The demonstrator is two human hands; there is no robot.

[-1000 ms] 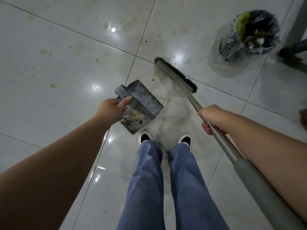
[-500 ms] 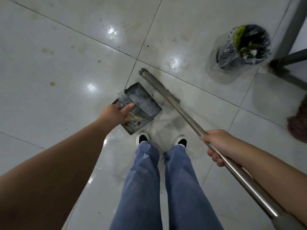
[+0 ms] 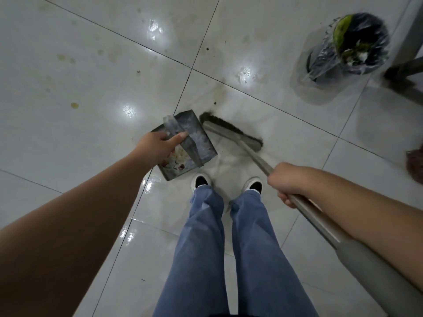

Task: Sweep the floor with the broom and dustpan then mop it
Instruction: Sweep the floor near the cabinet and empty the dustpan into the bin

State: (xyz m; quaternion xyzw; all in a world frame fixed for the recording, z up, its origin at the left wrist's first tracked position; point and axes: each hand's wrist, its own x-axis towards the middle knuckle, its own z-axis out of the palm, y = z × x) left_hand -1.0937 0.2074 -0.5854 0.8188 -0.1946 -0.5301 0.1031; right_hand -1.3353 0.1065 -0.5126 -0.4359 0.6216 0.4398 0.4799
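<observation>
Nearest to me are my jeans and my two shoes, standing on the pale tile floor. My right hand is closed around the metal handle of the broom; the fingers wrap it fully, a little above the head. My left hand grips the strap handle of the dustpan, thumb lying along the top of it and the other fingers curled under.

The dustpan sits on the floor just in front of my left shoe. Inside it I see a small heap of crumbs and scraps, at the end near my feet. The broom head lies just beside the pan on its right, bristles down on the tile; I cannot tell if the two touch.

Farther out, the floor has brownish stains and a few dark specks, some near the tile joint beyond the broom. At the far right stands a bin lined with a plastic bag, with rubbish in it, well apart from the pan. At the right edge a reddish thing shows, maybe the mop, but it is cut off.

I judge that sweeping is nearly done: dirt is collected, yet specks remain and the pan is not emptied. Mopping looks not begun, because the stains are there.
</observation>
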